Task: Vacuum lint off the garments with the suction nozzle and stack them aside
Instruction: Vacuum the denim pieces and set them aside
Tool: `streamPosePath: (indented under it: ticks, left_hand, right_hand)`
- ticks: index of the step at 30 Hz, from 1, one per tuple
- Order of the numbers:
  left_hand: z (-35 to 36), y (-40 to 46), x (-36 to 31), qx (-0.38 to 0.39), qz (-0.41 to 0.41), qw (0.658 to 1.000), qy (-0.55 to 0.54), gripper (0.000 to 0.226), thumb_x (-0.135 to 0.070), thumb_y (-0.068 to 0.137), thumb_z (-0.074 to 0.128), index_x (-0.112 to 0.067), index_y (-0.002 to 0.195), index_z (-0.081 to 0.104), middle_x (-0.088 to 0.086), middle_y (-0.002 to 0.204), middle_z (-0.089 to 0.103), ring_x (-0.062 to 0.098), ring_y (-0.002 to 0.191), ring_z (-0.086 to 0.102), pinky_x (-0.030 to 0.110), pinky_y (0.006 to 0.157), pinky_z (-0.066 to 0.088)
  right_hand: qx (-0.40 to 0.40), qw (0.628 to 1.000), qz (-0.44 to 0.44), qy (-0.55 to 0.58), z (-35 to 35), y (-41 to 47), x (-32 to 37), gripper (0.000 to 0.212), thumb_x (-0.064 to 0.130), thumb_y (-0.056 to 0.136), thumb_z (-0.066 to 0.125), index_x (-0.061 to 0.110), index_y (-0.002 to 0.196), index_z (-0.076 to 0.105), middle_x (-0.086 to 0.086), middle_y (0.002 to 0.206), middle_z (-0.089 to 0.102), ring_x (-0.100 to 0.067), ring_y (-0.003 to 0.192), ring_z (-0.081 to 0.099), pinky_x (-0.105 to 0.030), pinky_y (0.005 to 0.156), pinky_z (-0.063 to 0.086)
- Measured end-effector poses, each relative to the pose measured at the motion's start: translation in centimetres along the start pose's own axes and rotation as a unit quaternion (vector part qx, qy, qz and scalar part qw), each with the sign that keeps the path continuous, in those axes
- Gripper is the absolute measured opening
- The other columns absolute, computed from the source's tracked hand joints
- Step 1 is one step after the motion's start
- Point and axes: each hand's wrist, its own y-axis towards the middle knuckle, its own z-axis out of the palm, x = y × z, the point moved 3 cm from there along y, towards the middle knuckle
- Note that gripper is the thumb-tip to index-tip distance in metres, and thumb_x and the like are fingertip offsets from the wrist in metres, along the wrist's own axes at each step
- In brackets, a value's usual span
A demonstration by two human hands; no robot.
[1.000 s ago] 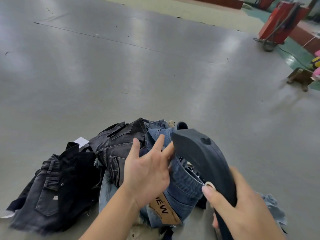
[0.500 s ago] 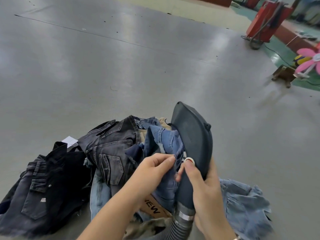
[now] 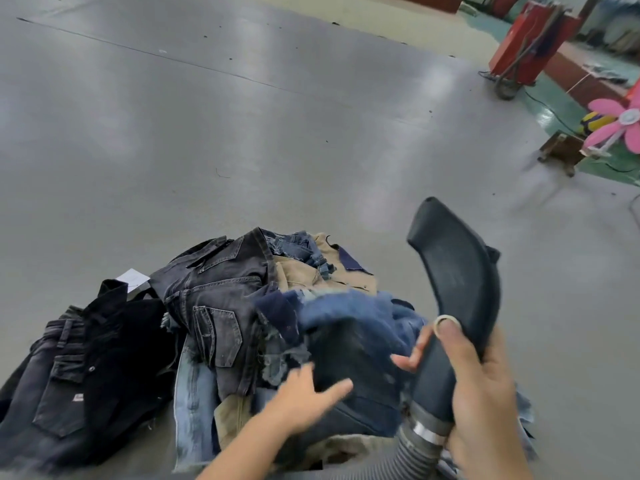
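A pile of denim garments [image 3: 221, 306] lies on the grey floor at the lower left and centre, in black, dark grey, blue and tan. My left hand [image 3: 308, 396] holds a dark blue denim garment [image 3: 353, 341] on top of the pile; the cloth drapes over its fingers and looks blurred. My right hand [image 3: 485, 393] grips the black curved suction nozzle [image 3: 457, 271] by its neck, thumb near a white ring. The nozzle points up, just right of the garment and apart from it. A ribbed grey hose [image 3: 412, 445] runs from the nozzle's base.
Grey floor [image 3: 242, 133] stretches ahead and to the left. A red machine [image 3: 526, 43] stands at the far right with a cable on the green floor. A small wooden stool [image 3: 561, 154] and a pink fan [image 3: 620, 126] sit at the right edge.
The nozzle has swung right, away from the blue garment it was against. My left hand has dropped lower with that garment, which has come down onto the pile.
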Motion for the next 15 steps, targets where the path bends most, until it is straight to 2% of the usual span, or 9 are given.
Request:
streamPosePath:
  ticks: [2, 4, 5, 6, 8, 9, 12, 13, 15]
  left_hand:
    - [3.0, 1.6, 0.9, 0.061, -0.003, 0.996, 0.071, 0.125, -0.092, 0.058, 0.045, -0.019, 0.153, 0.011, 0.012, 0.159, 0.014, 0.029, 0.146, 0.017, 0.043, 0.118, 0.019]
    - [4.7, 3.2, 0.2, 0.087, 0.029, 0.989, 0.120, 0.123, -0.088, 0.061, 0.051, -0.020, 0.154, 0.008, 0.012, 0.160, 0.008, 0.032, 0.146, 0.013, 0.045, 0.118, 0.016]
    - [5.0, 3.9, -0.7, 0.073, 0.052, 0.993, 0.072, 0.117, -0.081, 0.065, 0.059, -0.019, 0.153, 0.014, 0.010, 0.160, 0.014, 0.028, 0.145, 0.017, 0.042, 0.118, 0.018]
    - [4.8, 4.7, -1.7, 0.033, 0.051, 0.997, -0.043, 0.107, -0.071, 0.068, 0.067, -0.018, 0.150, 0.025, 0.007, 0.156, 0.026, 0.023, 0.141, 0.028, 0.036, 0.116, 0.024]
    - [3.6, 6.5, -3.2, -0.076, 0.027, 0.959, -0.272, 0.082, -0.048, 0.074, 0.077, -0.013, 0.140, 0.042, 0.006, 0.143, 0.047, 0.017, 0.126, 0.045, 0.027, 0.104, 0.037]
    - [2.8, 7.3, -3.8, -0.111, 0.003, 0.940, -0.324, 0.073, -0.039, 0.079, 0.075, -0.009, 0.138, 0.043, 0.009, 0.140, 0.050, 0.020, 0.123, 0.049, 0.028, 0.101, 0.040]
    - [1.3, 9.3, -4.8, -0.139, -0.102, 0.909, -0.379, 0.050, -0.021, 0.095, 0.057, -0.004, 0.139, 0.043, 0.017, 0.137, 0.051, 0.032, 0.121, 0.051, 0.033, 0.095, 0.044]
    - [0.7, 9.4, -5.5, -0.136, -0.107, 0.887, -0.428, 0.039, -0.016, 0.096, 0.053, -0.003, 0.133, 0.048, 0.020, 0.128, 0.056, 0.034, 0.111, 0.056, 0.033, 0.087, 0.047]
    - [-1.8, 8.7, -7.1, -0.130, -0.076, 0.855, -0.495, 0.012, -0.009, 0.097, 0.047, -0.005, 0.100, 0.058, 0.016, 0.089, 0.059, 0.027, 0.075, 0.058, 0.030, 0.063, 0.046]
  right_hand:
    - [-0.017, 1.000, 0.002, -0.002, -1.0, 0.7, 0.4, 0.053, 0.044, 0.059, 0.075, 0.017, 0.102, 0.060, -0.007, 0.062, 0.060, -0.019, 0.050, 0.059, -0.034, 0.050, 0.056]
    - [-0.025, 1.000, 0.008, -0.008, -1.7, 1.1, 0.4, 0.042, 0.038, 0.064, 0.069, 0.019, 0.099, 0.059, -0.006, 0.061, 0.060, -0.019, 0.048, 0.059, -0.033, 0.048, 0.056]
    - [-0.029, 1.000, 0.008, -0.010, -1.9, 1.2, 0.3, 0.037, 0.036, 0.066, 0.068, 0.019, 0.097, 0.059, -0.007, 0.060, 0.059, -0.020, 0.047, 0.058, -0.033, 0.046, 0.055]
    - [-0.030, 0.999, 0.008, -0.012, -2.1, 1.3, 0.2, 0.032, 0.035, 0.067, 0.067, 0.019, 0.094, 0.060, -0.007, 0.060, 0.059, -0.021, 0.045, 0.057, -0.033, 0.044, 0.054]
    - [-0.032, 0.999, 0.020, -0.015, -2.4, 1.5, -0.4, 0.027, 0.034, 0.067, 0.067, 0.019, 0.089, 0.061, -0.009, 0.059, 0.058, -0.023, 0.044, 0.055, -0.032, 0.042, 0.052]
    - [-0.032, 0.999, 0.029, -0.017, -2.6, 1.7, -0.7, 0.026, 0.034, 0.066, 0.067, 0.020, 0.087, 0.062, -0.009, 0.059, 0.058, -0.023, 0.044, 0.055, -0.032, 0.042, 0.052]
    - [-0.021, 0.998, 0.041, -0.034, -2.6, 2.4, -1.2, 0.017, 0.037, 0.064, 0.068, 0.029, 0.079, 0.066, -0.009, 0.062, 0.059, -0.022, 0.045, 0.057, -0.034, 0.046, 0.054]
    - [-0.019, 0.998, 0.040, -0.039, -2.6, 2.5, -1.2, 0.016, 0.038, 0.063, 0.068, 0.031, 0.078, 0.066, -0.009, 0.062, 0.060, -0.022, 0.045, 0.057, -0.034, 0.047, 0.054]
    - [-0.018, 0.998, 0.036, -0.040, -2.6, 2.8, -1.1, 0.022, 0.041, 0.061, 0.069, 0.029, 0.080, 0.065, -0.009, 0.062, 0.060, -0.023, 0.045, 0.057, -0.034, 0.047, 0.054]
